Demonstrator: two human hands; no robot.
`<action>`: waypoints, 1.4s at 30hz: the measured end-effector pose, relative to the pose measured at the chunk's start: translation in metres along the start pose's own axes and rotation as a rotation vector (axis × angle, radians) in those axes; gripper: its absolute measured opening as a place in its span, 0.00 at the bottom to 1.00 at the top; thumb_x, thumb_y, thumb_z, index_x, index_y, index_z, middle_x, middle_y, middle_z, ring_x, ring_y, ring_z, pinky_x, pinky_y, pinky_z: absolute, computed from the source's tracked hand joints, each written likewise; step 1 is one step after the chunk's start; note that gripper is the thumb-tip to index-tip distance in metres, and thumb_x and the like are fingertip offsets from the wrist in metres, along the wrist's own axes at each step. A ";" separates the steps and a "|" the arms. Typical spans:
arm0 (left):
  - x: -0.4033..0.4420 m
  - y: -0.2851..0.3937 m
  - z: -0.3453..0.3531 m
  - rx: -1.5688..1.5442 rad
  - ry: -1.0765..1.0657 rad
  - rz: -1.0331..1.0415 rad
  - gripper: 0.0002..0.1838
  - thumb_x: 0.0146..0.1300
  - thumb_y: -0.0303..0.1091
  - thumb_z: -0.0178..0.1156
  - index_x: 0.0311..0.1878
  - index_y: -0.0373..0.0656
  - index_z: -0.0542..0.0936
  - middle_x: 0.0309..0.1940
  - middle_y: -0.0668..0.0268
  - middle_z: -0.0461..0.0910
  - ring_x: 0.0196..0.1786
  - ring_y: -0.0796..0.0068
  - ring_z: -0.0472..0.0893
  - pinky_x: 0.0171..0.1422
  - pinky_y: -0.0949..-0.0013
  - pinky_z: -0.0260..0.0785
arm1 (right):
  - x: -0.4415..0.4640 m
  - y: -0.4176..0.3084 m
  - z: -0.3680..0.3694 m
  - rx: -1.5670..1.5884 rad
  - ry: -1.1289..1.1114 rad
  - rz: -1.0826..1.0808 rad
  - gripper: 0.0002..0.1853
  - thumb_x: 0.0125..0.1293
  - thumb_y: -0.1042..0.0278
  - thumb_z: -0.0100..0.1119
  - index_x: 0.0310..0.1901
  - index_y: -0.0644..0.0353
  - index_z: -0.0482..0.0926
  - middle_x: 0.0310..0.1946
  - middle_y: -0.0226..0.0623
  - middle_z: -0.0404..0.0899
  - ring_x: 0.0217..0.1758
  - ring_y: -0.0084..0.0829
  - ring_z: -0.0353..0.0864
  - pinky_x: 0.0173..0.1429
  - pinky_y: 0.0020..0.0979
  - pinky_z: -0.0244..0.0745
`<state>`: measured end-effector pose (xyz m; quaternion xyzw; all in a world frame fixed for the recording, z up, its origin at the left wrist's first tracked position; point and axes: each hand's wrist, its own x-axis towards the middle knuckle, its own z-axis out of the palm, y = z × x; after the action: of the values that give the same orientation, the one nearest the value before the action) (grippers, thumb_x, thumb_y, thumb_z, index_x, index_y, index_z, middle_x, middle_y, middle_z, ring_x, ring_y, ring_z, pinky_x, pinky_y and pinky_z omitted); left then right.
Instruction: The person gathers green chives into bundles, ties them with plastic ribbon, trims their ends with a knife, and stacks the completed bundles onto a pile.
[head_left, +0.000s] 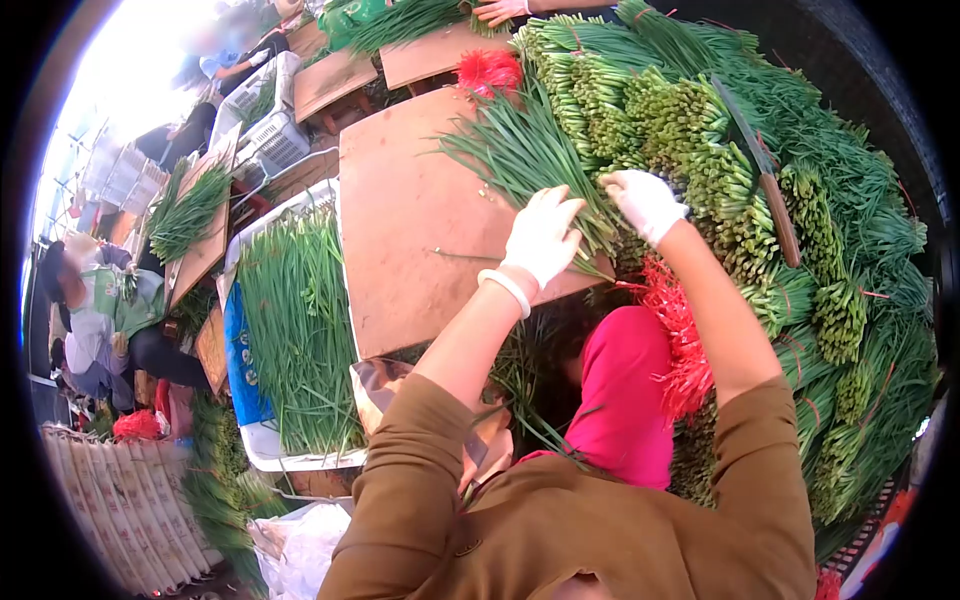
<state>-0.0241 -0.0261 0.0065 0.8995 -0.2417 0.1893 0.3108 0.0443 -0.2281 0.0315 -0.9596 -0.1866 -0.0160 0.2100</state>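
Note:
A loose bunch of garlic chives (520, 135) lies across the right edge of a brown board (410, 220), its stem ends toward me. My left hand (543, 238), in a white glove, is closed over the near-left side of this bunch. Just right of the stems, my right hand (648, 207), also gloved, has its fingers curled in a pinch; whatever is between them is too small to make out. Red plastic ties (678, 340) hang in a cluster below my right forearm, beside my knee.
Tied chive bundles (690, 140) are piled high on the right, with a wooden-handled knife (765, 175) on top. A white crate (262, 455) of chives stands left of the board. More red ties (489, 72) sit at its far edge. Other people work at boards beyond.

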 end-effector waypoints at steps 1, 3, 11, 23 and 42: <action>-0.001 -0.003 0.003 -0.051 0.066 -0.105 0.24 0.53 0.34 0.61 0.55 0.43 0.75 0.59 0.51 0.71 0.63 0.52 0.69 0.67 0.58 0.62 | 0.008 -0.008 0.005 -0.031 -0.045 0.050 0.19 0.65 0.55 0.51 0.49 0.60 0.79 0.46 0.49 0.80 0.51 0.46 0.78 0.57 0.42 0.71; -0.019 -0.009 0.004 -0.140 0.234 -0.346 0.26 0.52 0.32 0.61 0.58 0.41 0.73 0.61 0.50 0.69 0.65 0.51 0.66 0.70 0.58 0.60 | 0.025 -0.016 0.020 -0.085 -0.109 0.134 0.26 0.65 0.51 0.52 0.57 0.65 0.73 0.49 0.52 0.79 0.54 0.49 0.77 0.59 0.41 0.70; -0.118 -0.038 -0.011 -1.219 0.718 -1.130 0.38 0.63 0.36 0.60 0.73 0.43 0.53 0.69 0.57 0.59 0.68 0.63 0.63 0.68 0.59 0.59 | 0.036 -0.075 0.046 -0.108 -0.319 0.025 0.35 0.57 0.46 0.62 0.56 0.68 0.70 0.49 0.55 0.78 0.52 0.50 0.78 0.57 0.42 0.73; -0.099 -0.067 -0.050 -1.092 0.650 -1.231 0.49 0.59 0.50 0.63 0.74 0.37 0.46 0.64 0.52 0.64 0.59 0.60 0.70 0.61 0.60 0.65 | 0.075 -0.043 0.105 0.218 -0.148 0.213 0.41 0.63 0.34 0.47 0.63 0.66 0.68 0.60 0.56 0.70 0.65 0.50 0.68 0.68 0.39 0.62; -0.114 -0.056 -0.053 -0.778 0.503 -1.122 0.41 0.56 0.46 0.65 0.68 0.36 0.61 0.61 0.51 0.71 0.63 0.60 0.71 0.66 0.64 0.62 | -0.004 -0.124 0.194 0.674 -0.136 0.309 0.34 0.60 0.50 0.62 0.59 0.69 0.70 0.53 0.53 0.77 0.56 0.43 0.76 0.61 0.36 0.67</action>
<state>-0.0959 0.0829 -0.0369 0.6415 0.2851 0.1029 0.7047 -0.0137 -0.0455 -0.0959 -0.8523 -0.0478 0.1420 0.5012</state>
